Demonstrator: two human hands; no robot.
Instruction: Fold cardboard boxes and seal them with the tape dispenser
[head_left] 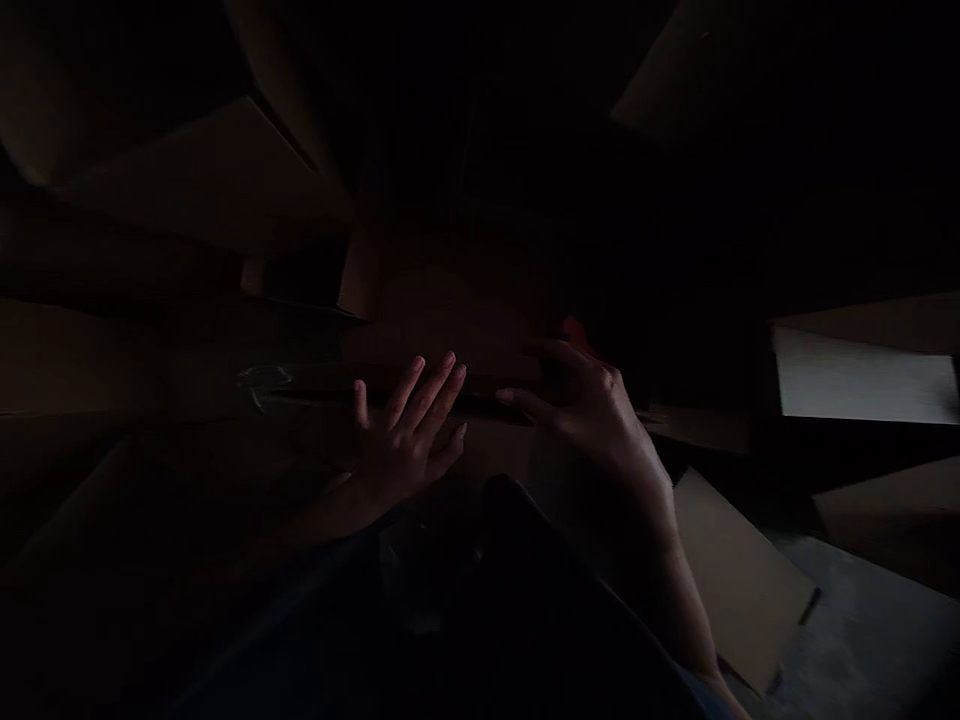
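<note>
The scene is very dark. My left hand (pixel 405 435) lies spread, fingers apart, over a brown cardboard box (pixel 450 340) in front of me; it holds nothing. To its right, my right hand (pixel 589 400) is curled, with thumb and index finger bent toward the box's near edge. A small red thing (pixel 579 335) shows just behind its knuckles, mostly hidden; its kind is unclear. A crumpled strip of clear film or tape (pixel 264 380) catches light left of my left hand, along the dark seam of the box.
Large cardboard pieces or boxes (pixel 217 175) stand at the upper left. On the right are a box with a pale lit side (pixel 862 378) and a flat cardboard sheet (pixel 739 580) above the grey floor (pixel 862 620). My dark-clothed knee (pixel 517 540) is below the hands.
</note>
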